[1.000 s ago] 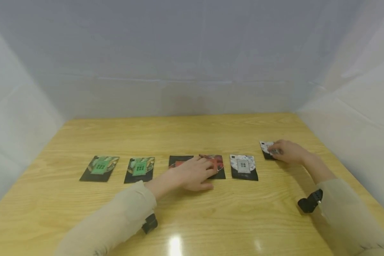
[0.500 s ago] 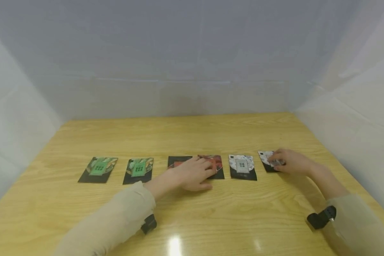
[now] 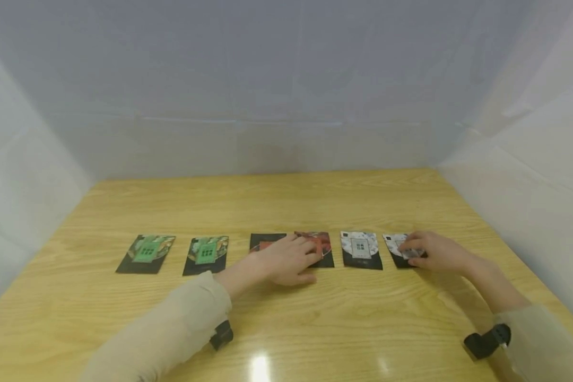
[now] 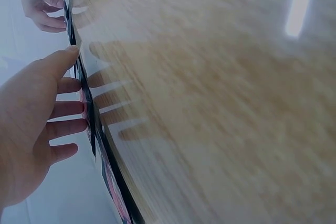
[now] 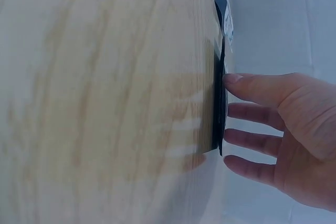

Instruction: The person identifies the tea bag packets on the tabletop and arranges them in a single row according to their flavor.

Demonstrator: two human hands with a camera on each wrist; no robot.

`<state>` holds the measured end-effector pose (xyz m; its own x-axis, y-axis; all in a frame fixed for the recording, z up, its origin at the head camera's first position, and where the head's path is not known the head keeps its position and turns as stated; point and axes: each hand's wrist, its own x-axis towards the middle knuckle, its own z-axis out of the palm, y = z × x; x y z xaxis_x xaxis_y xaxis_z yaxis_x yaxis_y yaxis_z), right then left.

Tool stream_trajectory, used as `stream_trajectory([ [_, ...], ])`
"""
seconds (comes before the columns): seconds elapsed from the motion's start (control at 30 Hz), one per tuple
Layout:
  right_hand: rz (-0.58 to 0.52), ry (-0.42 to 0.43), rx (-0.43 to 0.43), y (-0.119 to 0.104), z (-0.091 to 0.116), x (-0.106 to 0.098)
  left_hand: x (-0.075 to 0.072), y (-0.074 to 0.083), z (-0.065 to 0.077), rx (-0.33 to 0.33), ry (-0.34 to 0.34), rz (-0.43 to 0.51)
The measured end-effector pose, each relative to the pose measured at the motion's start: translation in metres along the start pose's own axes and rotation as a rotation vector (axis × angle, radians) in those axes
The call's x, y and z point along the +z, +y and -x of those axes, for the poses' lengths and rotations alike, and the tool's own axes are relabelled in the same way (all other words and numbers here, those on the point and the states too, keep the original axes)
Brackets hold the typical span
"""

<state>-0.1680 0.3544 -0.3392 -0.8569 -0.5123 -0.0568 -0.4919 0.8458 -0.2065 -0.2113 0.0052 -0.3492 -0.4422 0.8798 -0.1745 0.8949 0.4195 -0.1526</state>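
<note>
My left hand [image 3: 287, 260] rests with spread, straight fingers on a black-and-red packet [image 3: 329, 258] near the table's middle. Its wrist and the back of the hand cover part of another black-and-red packet [image 3: 263, 239] to the left. At the right end of the row, the fingertips and thumb of my right hand [image 3: 439, 255] press on top of a white-and-black packet [image 3: 393, 245], hiding its right part. In the right wrist view, those fingers are fairly straight against the packet [image 5: 222, 114], which lies at the table surface. A matching white-and-black packet [image 3: 361, 252] lies flat between the hands.
Two green-and-black packets [image 3: 145, 255] lie apart on the left side of the wooden table [image 3: 277, 201]. Pale sheeting [image 3: 286, 143] stands behind the table and along both sides. Each wrist carries a small black camera [image 3: 487, 342].
My right hand has drawn the rightmost white-and-black packet toward me, so it is now roughly level with its neighbour. The left hand has stayed on the red packet.
</note>
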Motion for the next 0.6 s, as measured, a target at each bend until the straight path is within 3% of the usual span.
stream_trajectory([
  [0.37,0.053,0.029,-0.045,-0.007,0.000,0.001,0.000,-0.002,0.000,0.000,0.028,0.013],
  [0.47,0.055,0.068,-0.031,-0.007,0.000,-0.001,-0.001,-0.007,0.002,-0.010,0.066,0.077],
  [0.6,0.046,0.124,0.009,-0.006,-0.003,-0.007,-0.005,-0.021,0.012,-0.073,0.117,0.186],
])
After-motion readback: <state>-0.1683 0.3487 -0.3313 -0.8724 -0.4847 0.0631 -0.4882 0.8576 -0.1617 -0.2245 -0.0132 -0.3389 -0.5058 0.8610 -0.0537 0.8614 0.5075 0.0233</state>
